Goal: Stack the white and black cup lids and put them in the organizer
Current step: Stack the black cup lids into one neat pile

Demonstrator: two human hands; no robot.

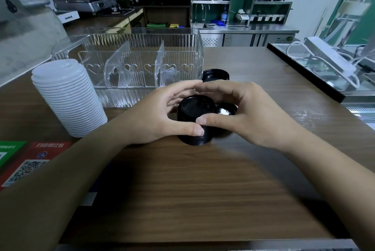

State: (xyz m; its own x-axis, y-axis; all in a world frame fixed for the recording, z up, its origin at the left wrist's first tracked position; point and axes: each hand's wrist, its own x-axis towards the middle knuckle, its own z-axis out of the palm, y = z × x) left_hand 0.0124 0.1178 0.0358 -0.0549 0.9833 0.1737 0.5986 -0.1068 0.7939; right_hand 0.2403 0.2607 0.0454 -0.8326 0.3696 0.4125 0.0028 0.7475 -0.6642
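Bare wooden counter [192, 189] fills the space nearest the person, wide and free of objects below the hands. Both hands meet at the middle of it around a short stack of black lids [194, 120], which stands upright on the wood with its axis vertical and its flat top facing up. At nine o'clock of that stack the left hand [162, 116] curls round it, thumb on the near side and fingers arched over the far side; at three o'clock the right hand [243, 112] grips it likewise, thumb touching the front rim. A single black lid [226, 111] lies just beside the stack under the right palm, and another black lid [216, 75] sits at twelve o'clock against the organizer's corner. At eleven o'clock stands the clear ribbed organizer [129, 47], long side running left to right, its dividers upright and its compartments holding nothing I can see. At nine o'clock a tall white lid stack [69, 98] leans slightly, well apart from the hands. Red and green cards [30, 159] lie at the left edge.
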